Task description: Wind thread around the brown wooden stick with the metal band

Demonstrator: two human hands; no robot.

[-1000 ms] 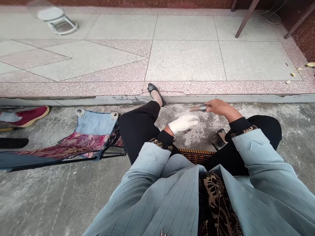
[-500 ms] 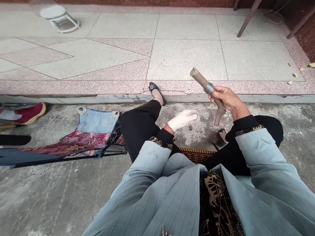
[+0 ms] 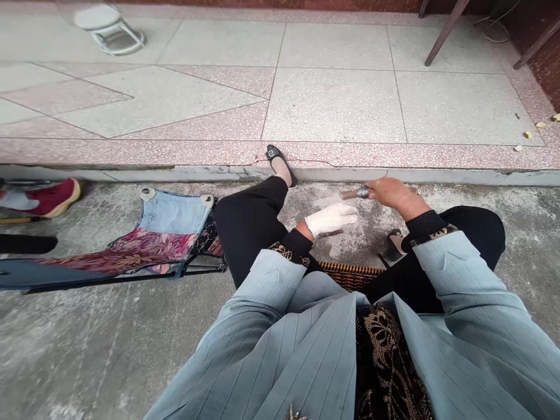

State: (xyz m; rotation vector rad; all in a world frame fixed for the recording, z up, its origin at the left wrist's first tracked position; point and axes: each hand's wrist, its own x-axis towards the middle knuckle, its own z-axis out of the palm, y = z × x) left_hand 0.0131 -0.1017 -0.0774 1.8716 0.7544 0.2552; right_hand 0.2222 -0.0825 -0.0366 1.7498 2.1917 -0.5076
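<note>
My right hand is closed around a short brown wooden stick, now held low and nearly level over the concrete. A coil of silvery wire is wound round the stick, just beyond my fingers. My left hand, in a white glove, is curled to the left of it and slightly nearer to me. A thin brownish thing shows just under the glove; its kind is unclear, and the fingers hide most of what they grip.
Woven wicker shows between my legs. On the left is a folding chair with patched cloth, beside another person's red shoe. A low step edge runs ahead, with a white stool on the tiles and wooden legs at the far right.
My right hand has swung the stick down from a raised, slanted position to nearly level, closer to my left hand. The gloved left hand has shifted only slightly.
</note>
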